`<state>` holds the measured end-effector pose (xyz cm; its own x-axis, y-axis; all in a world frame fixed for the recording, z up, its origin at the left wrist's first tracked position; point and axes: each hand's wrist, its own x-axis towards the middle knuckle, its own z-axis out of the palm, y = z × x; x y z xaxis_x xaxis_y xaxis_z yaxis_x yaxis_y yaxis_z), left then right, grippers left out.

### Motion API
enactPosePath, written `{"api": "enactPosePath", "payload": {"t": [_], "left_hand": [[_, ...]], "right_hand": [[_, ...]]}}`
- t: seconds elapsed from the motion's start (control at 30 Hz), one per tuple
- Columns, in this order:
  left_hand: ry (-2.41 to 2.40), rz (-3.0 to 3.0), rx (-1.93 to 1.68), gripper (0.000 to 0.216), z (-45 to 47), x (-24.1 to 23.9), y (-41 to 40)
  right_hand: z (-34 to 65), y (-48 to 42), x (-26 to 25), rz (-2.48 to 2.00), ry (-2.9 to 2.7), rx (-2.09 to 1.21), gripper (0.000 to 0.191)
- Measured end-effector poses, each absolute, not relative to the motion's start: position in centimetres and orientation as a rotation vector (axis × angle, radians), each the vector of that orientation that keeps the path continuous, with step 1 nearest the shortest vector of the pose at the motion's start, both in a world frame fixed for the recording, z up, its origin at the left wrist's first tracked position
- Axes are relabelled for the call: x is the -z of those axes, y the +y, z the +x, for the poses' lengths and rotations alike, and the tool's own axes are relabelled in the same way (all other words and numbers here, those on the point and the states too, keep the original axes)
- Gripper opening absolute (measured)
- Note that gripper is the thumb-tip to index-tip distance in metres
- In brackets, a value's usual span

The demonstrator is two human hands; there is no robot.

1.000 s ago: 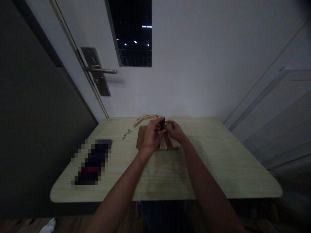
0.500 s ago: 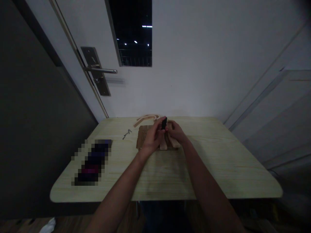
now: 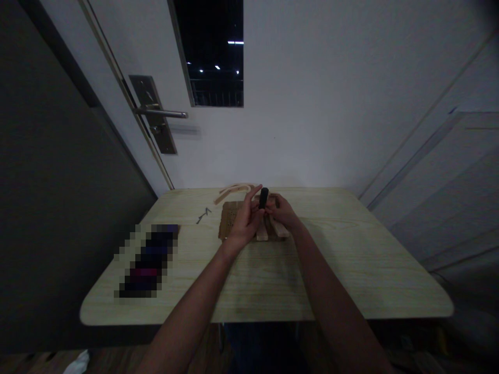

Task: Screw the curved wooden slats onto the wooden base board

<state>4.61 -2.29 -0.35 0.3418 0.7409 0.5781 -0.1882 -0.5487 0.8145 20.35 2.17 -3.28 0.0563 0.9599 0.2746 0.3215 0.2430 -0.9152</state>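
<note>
A black-handled screwdriver (image 3: 264,198) stands nearly upright between my hands, its tip hidden. My left hand (image 3: 244,221) is beside the handle, index finger stretched up and away from it, thumb near its lower end. From the other side, my right hand (image 3: 283,214) has its bent fingertips closed at the base of the handle; what else they touch is hidden. Under the hands are a pale wooden strip (image 3: 262,233) and another wooden strip (image 3: 279,229) to its right. Both lie over a brown cardboard piece (image 3: 227,218), which shows on the left.
Curved wooden pieces (image 3: 233,190) lie behind the cardboard. Several dark metal screws (image 3: 203,215) lie to its left. A blurred dark object (image 3: 150,259) rests at the left of the wood-grained table (image 3: 351,280). A white door with a metal handle (image 3: 163,112) rises behind the table.
My left index finger has lifted off the screwdriver handle and straightened, so more of the handle shows. The handle stands more upright. My right hand has hardly moved.
</note>
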Motion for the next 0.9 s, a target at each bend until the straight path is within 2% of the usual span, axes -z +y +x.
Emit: {"api": "enactPosePath", "payload": {"t": [0.5,0.73,0.9], "left_hand": [[0.751,1.816,-1.52,0.046,4.68,0.43,-1.91],[0.647,1.772,-1.443,0.055,4.56,0.54,-2.15],[0.654,1.793,-1.409,0.052,4.42,0.4,-2.45]], "right_hand": [[20.39,2.42,3.39,-1.242,-1.472,-0.746,0.036],[20.4,2.31,3.17,-1.245,-1.501,-0.728,0.037],[20.4,2.2,3.22,-1.254,-1.506,-0.739,0.038]]}}
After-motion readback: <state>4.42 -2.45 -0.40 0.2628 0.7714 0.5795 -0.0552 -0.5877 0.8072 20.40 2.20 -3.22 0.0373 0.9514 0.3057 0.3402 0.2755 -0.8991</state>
